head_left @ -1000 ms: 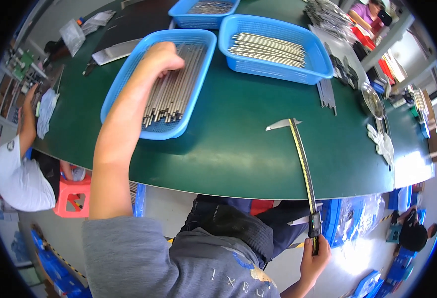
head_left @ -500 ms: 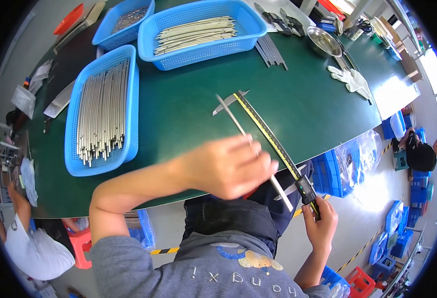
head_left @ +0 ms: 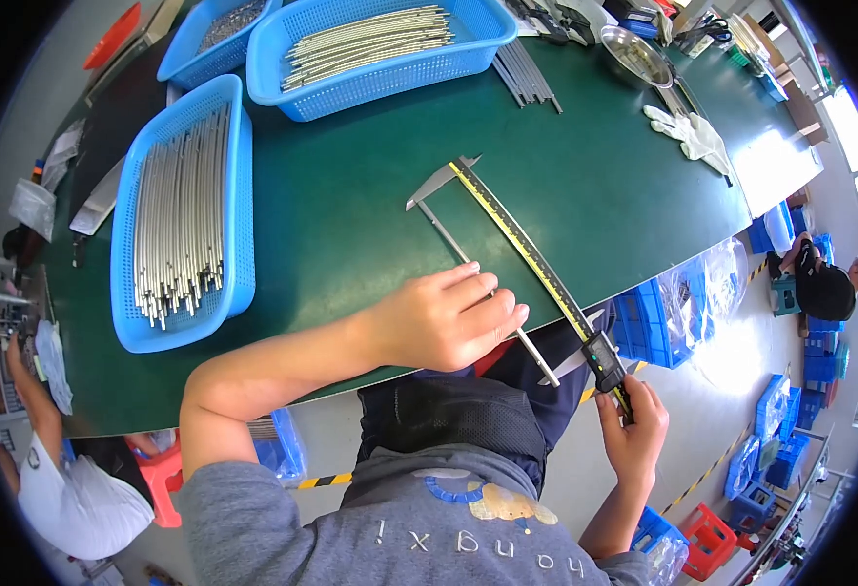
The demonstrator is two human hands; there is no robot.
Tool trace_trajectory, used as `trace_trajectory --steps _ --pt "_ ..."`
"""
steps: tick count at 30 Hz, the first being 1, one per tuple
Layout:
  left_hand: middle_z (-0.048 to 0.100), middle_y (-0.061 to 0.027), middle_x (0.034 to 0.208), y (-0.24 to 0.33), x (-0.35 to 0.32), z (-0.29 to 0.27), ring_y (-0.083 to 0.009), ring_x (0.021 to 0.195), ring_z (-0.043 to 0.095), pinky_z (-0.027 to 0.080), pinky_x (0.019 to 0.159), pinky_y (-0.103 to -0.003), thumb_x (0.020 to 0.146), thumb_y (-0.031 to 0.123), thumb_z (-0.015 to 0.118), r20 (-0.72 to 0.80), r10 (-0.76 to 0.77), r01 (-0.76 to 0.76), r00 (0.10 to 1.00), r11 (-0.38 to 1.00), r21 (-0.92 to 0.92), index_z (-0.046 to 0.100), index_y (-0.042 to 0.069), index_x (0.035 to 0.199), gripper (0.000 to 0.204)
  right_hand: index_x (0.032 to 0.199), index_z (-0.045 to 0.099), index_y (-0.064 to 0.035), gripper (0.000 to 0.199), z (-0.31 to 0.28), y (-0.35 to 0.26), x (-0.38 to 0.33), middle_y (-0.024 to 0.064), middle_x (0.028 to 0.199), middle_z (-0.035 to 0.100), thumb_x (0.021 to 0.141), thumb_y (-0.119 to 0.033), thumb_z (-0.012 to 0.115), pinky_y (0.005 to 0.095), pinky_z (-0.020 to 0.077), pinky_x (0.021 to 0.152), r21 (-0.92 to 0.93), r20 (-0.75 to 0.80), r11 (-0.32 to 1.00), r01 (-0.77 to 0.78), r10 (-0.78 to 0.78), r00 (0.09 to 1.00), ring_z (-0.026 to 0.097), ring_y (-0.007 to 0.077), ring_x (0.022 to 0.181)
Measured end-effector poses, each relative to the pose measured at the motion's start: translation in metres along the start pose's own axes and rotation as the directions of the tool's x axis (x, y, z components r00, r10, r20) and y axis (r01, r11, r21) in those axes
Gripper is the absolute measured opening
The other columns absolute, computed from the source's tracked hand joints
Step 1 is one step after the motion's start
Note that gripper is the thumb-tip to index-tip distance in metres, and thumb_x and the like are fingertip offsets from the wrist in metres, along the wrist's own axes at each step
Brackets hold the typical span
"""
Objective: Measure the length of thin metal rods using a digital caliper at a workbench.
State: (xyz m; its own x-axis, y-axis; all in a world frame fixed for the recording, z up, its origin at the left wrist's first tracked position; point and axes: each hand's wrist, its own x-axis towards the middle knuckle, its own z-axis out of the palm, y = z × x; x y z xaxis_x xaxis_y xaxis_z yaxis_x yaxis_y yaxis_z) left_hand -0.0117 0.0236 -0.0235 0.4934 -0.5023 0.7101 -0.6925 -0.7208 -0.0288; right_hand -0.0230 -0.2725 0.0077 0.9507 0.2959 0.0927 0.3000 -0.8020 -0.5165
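Since a moment ago, our left hand [head_left: 444, 322] comes down from above the long caliper [head_left: 527, 264] and settles lower on the thin metal rod [head_left: 478, 283], near the front edge of the green surface [head_left: 351, 195]. Its fingers [head_left: 488, 303] are pressed together and lie over the rod, holding it flat; we cannot tell if the thumb pinches it from below. The rod now lies beside the caliper beam, with its far end touching the fixed jaw near the middle of the surface, and its near end sticks out past the front edge.

Our right hand [head_left: 629, 420] is beyond the front edge, over our lap, and its fingers are wrapped around the sliding head [head_left: 605, 361] of the caliper. The sliding jaw stands close to the near end of the rod. We judge from this that the rod is now placed for measuring and the slider is being brought to it.

At the left edge of the surface a blue basket [head_left: 180, 210] holds many similar rods. A second blue basket [head_left: 380, 49] with rods stands at the back edge. White gloves [head_left: 688, 132] lie toward the right edge.
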Motion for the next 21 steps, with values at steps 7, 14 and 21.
trace_trajectory --steps 7,14,21 --pt "0.057 -0.0036 0.083 0.002 -0.001 0.000 -0.0197 0.082 0.059 0.055 0.074 -0.035 0.074 0.016 0.067 0.034 -0.009 0.009 0.999 1.000 -0.002 0.068 0.005 0.089 0.019 0.095 0.061 0.0023 0.031 -0.001 0.000 -0.003 0.0094 0.069 0.055 0.072 -0.012 0.075 0.0275 0.0421 0.048 0.007 -0.002 1.000 -0.009 0.009 1.000 0.054 0.0178 0.053" --pt "0.060 -0.0047 0.086 -0.003 0.006 -0.006 -0.0186 0.079 0.062 0.054 0.071 -0.030 0.071 0.010 0.065 0.197 -0.024 0.041 0.980 0.996 -0.085 0.068 0.007 0.094 0.024 0.096 0.061 0.0006 0.030 0.001 -0.001 -0.005 0.0094 0.070 0.056 0.072 -0.010 0.074 0.0284 0.0438 0.050 0.018 -0.018 0.999 0.027 -0.026 0.999 0.055 0.0190 0.054" --pt "0.057 -0.0029 0.085 -0.009 0.007 -0.010 -0.0176 0.083 0.059 0.053 0.074 -0.029 0.072 0.008 0.063 0.248 -0.047 0.055 0.967 0.998 -0.023 0.067 0.006 0.092 0.020 0.098 0.061 -0.0016 0.030 0.008 -0.001 -0.005 0.0090 0.070 0.057 0.072 -0.011 0.075 0.0291 0.0460 0.051 0.050 -0.035 0.998 0.024 -0.023 0.999 0.059 0.0204 0.056"
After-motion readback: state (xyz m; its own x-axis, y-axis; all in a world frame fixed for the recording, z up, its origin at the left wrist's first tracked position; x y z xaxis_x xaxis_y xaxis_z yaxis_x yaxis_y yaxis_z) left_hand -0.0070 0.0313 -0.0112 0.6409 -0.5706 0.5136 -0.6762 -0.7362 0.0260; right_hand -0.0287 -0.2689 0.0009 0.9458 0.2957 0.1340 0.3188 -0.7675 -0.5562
